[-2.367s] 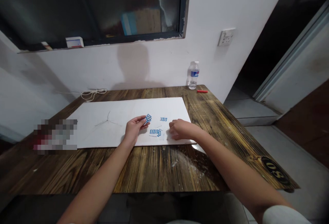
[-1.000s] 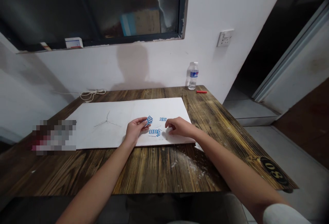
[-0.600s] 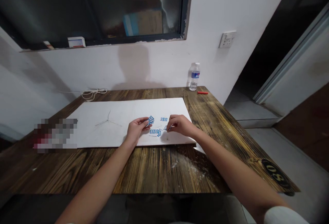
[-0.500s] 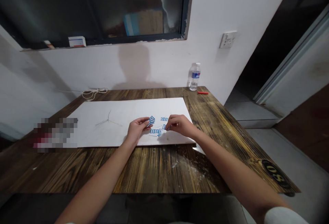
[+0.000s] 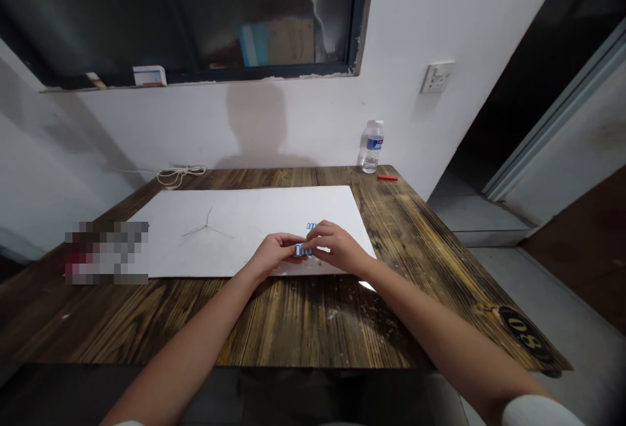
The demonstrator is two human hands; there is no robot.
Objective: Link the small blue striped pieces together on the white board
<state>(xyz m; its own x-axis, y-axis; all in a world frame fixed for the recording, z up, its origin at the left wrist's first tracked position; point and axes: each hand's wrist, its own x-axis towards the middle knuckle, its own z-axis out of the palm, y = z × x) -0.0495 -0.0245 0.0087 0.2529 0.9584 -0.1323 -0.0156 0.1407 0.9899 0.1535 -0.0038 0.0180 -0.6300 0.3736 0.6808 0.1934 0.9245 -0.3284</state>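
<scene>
From the head camera, I see both bare hands meeting over the near edge of a smooth white rectangular board [image 5: 249, 214]. The left hand [image 5: 281, 250] pinches a little bunch of flat, oblong blue-and-white pieces [image 5: 302, 250] there; the right hand [image 5: 336, 248] has its fingers bent against them, though I can't tell whether they grip. More blue-edged oblongs [image 5: 311, 226] lie on the board, just beyond the right fingers. Rough-grained wood of the table [image 5: 274, 328] surrounds the board. Past its far right corner stands a clear plastic bottle [image 5: 373, 147]; past its far left, a looped pale cord [image 5: 180, 175].

Blue-and-white pieces [image 5: 299, 250], white board [image 5: 274, 209], brown-streaked table [image 5: 323, 338]
</scene>
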